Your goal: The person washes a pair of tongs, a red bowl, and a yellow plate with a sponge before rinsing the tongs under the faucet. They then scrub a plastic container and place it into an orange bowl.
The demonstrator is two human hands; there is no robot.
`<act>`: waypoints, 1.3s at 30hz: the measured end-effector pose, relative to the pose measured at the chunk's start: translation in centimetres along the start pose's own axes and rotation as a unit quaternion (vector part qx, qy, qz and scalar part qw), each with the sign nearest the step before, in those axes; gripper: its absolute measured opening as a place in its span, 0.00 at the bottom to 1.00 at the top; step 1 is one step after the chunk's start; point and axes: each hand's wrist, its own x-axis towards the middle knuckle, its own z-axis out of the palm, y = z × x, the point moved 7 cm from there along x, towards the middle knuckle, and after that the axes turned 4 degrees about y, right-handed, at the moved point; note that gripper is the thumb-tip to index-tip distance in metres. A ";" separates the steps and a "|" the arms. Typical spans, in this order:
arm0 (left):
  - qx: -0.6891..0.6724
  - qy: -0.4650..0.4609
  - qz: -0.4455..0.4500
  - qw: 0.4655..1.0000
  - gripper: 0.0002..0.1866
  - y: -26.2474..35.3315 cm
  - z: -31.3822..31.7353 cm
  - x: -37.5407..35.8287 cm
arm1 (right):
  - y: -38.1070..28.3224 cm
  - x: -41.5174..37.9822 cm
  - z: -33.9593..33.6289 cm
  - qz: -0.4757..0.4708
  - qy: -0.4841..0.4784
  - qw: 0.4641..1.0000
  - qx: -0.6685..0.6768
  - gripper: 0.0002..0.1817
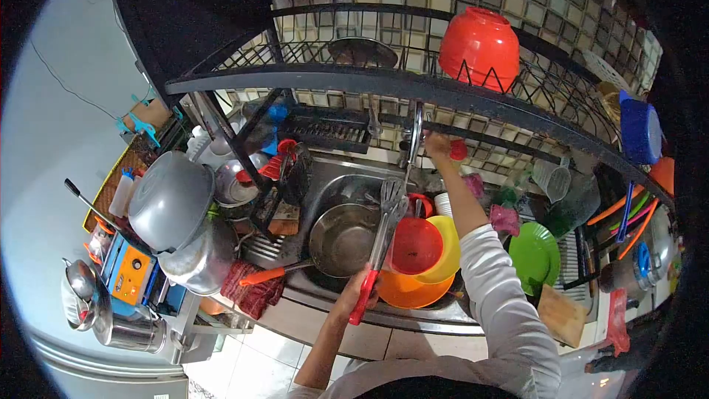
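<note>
Beneath the faucet (417, 133), the left hand (357, 294) grips the tongs' (382, 240) red handle, fingers closed.

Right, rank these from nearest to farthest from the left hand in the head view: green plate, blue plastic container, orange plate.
1. Orange plate: just right of the left hand.
2. Green plate: farther right, past the right forearm.
3. Blue plastic container: far right, by the rack's end.

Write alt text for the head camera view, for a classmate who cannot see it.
Over a kitchen sink, a person's left hand holds red-handled tongs below the tap, their right hand beside the tap. A pan, bowls and an orange plate sit in the sink, under a black rack.
</note>
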 end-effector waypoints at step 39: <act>0.490 0.083 0.324 0.805 0.22 0.5 -3.2 -3.7 | 18.1 -19.5 -14.3 -0.021 -0.197 0.967 -0.159 0.38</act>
